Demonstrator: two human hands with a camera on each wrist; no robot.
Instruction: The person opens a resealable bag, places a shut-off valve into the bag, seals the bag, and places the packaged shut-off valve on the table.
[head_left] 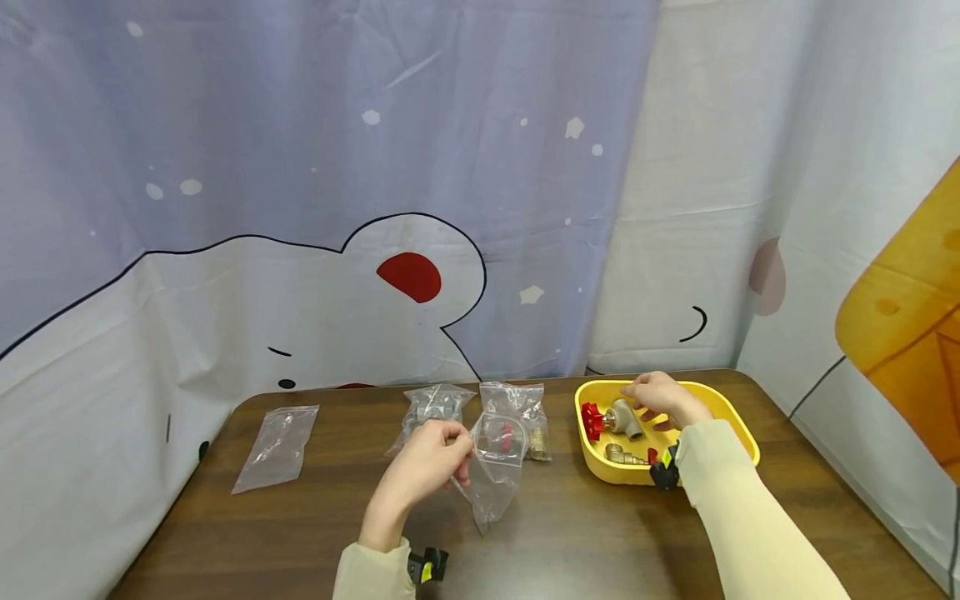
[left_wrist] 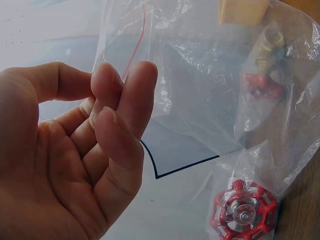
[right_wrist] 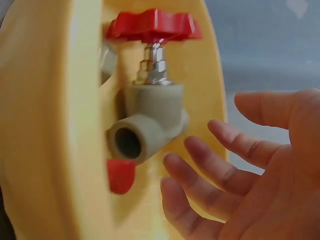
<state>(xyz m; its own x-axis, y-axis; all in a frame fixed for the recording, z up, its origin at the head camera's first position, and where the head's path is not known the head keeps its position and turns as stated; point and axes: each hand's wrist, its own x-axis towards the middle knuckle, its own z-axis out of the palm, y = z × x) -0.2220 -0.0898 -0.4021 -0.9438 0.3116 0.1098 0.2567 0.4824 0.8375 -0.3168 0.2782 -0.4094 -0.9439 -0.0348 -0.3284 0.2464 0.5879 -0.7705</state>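
My left hand (head_left: 429,458) pinches the edge of a clear plastic zip bag (head_left: 497,487) between thumb and fingertips. The bag hangs above the table, its mouth spread, and I see nothing inside it. Over the yellow tray (head_left: 618,475) is my right hand (head_left: 662,400), fingers apart and slightly bent. Just beside those fingers lies a grey plastic stop valve (right_wrist: 155,107) with a red handwheel (right_wrist: 155,26); the right wrist view shows a gap between them. A small brass valve (head_left: 621,455) with a red handle lies nearer the tray's front wall.
Behind the held bag lie two filled bags: one with a grey part (head_left: 435,405), one with brass and red fittings (head_left: 536,437). A flat clear bag (head_left: 277,448) is at the left of the brown wooden table (head_left: 300,542). A printed curtain (head_left: 480,167) hangs behind.
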